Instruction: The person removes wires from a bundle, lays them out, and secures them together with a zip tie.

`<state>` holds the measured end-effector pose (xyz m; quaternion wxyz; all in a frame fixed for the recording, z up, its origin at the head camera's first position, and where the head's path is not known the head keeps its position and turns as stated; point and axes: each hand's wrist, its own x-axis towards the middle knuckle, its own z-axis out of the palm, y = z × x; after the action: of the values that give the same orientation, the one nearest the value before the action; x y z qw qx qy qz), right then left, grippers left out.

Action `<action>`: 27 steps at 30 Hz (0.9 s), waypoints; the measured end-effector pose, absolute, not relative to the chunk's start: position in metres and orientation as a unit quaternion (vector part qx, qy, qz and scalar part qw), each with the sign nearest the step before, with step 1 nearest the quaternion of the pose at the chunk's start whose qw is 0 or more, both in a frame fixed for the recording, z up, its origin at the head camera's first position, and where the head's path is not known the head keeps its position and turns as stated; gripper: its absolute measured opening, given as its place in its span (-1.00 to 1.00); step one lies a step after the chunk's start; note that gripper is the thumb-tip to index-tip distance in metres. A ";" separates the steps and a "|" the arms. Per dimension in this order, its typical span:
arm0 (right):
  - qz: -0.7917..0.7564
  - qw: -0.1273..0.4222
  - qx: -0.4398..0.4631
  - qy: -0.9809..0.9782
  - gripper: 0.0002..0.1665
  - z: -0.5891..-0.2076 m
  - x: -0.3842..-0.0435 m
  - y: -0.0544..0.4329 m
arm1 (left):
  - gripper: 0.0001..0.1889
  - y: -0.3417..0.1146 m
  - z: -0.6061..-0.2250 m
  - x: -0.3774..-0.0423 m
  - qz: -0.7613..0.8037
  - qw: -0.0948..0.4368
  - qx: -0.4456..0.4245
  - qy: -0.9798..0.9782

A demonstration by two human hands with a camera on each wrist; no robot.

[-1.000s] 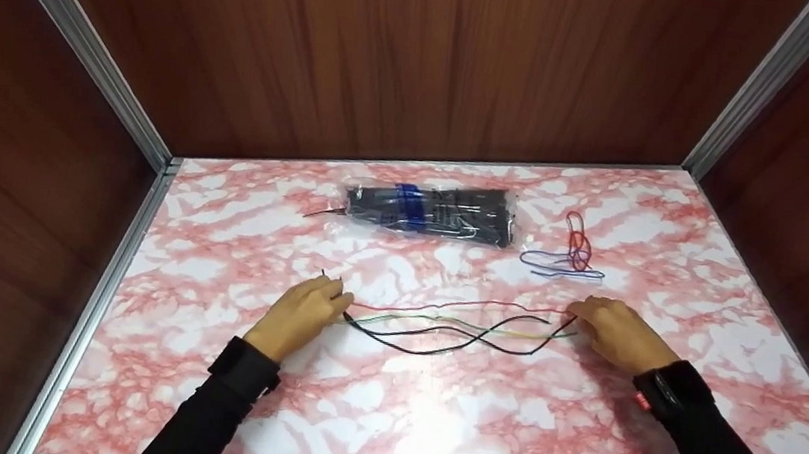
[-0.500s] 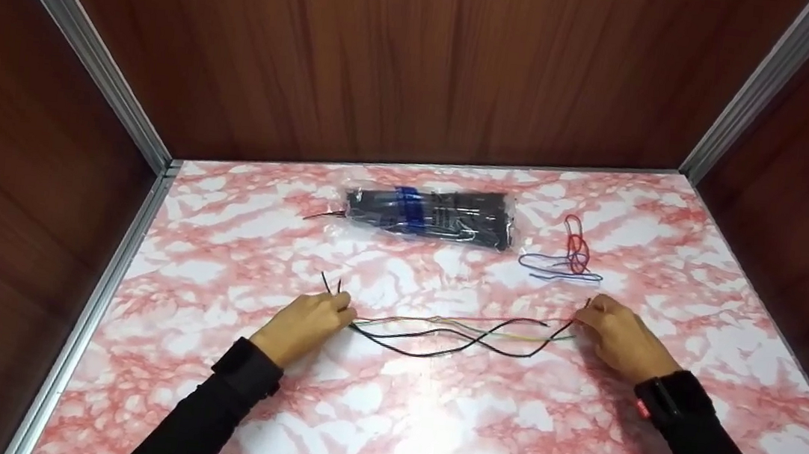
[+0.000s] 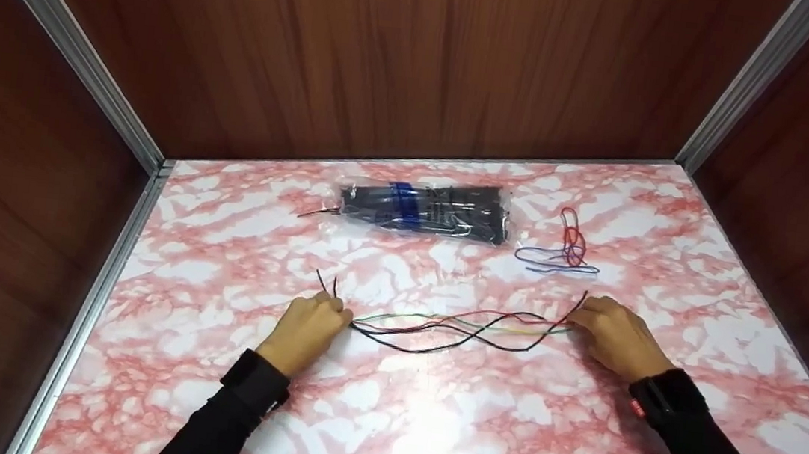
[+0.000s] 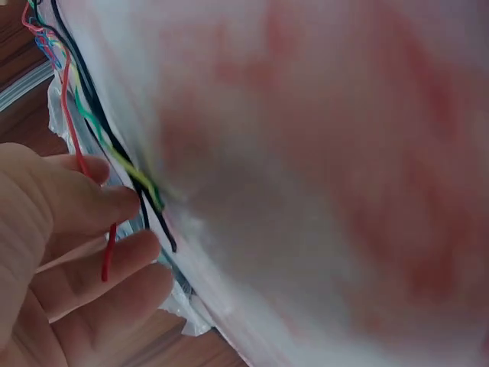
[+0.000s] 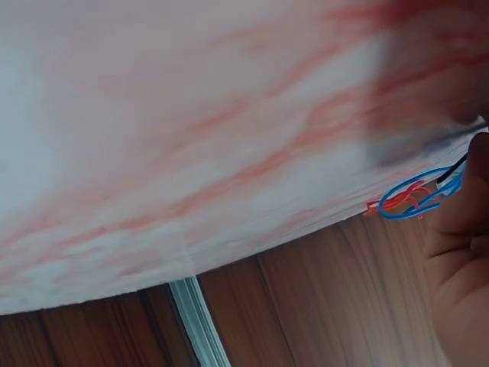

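Note:
Thin wires (image 3: 431,330) in red, black, green and yellow stretch sideways across the table between the two hands. The left hand (image 3: 311,326) is at their left ends, with two black wire tips (image 3: 326,283) showing beyond its fingers. In the left wrist view, its thumb and finger pinch the red wire (image 4: 69,115); the green-yellow wire (image 4: 126,162) and black wires (image 4: 92,95) lie beside it. At the right ends, the right hand (image 3: 618,336) has curled fingertips at the red wire, beside a black wire tip (image 3: 583,297). The right wrist view cuts off its fingertips.
Behind the wires lies a clear bag of black cable ties (image 3: 451,213) with a blue band. Right of it rest a red wire coil (image 3: 571,248) and a blue wire (image 3: 533,258). Wood-grain panels (image 3: 422,56) enclose the marbled table (image 3: 384,420) on three sides.
The left hand has shifted slightly nearer the body, uncovering more of the black tips. The red wire has dropped in among the other wires. The right hand stays at the right ends.

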<state>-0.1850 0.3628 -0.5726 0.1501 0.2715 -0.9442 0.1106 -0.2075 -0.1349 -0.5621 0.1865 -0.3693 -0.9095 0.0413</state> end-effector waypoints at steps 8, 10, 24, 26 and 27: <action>0.126 0.177 0.258 -0.942 -0.88 -0.561 -0.196 0.354 | -0.90 -0.127 -0.560 -0.208 0.031 0.203 -0.365 -0.908; 0.123 0.186 0.241 -0.945 -0.90 -0.555 -0.202 0.350 | -0.90 -0.126 -0.558 -0.208 0.030 0.204 -0.360 -0.910; 0.069 0.107 0.163 -0.978 -0.90 -0.543 -0.260 0.330 | -0.90 -0.109 -0.545 -0.214 0.002 0.180 -0.367 -0.913; 0.064 0.096 0.156 -0.981 -0.88 -0.546 -0.263 0.328 | -0.89 -0.109 -0.543 -0.212 -0.006 0.163 -0.372 -0.914; 0.061 0.092 0.153 -0.982 -0.87 -0.547 -0.265 0.327 | -0.89 -0.109 -0.543 -0.212 -0.007 0.155 -0.374 -0.914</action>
<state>-0.2645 0.3271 -0.5471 0.0922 0.1528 -0.9821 0.0609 -0.2118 -0.1085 -0.5431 0.1553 -0.3741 -0.9143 -0.0075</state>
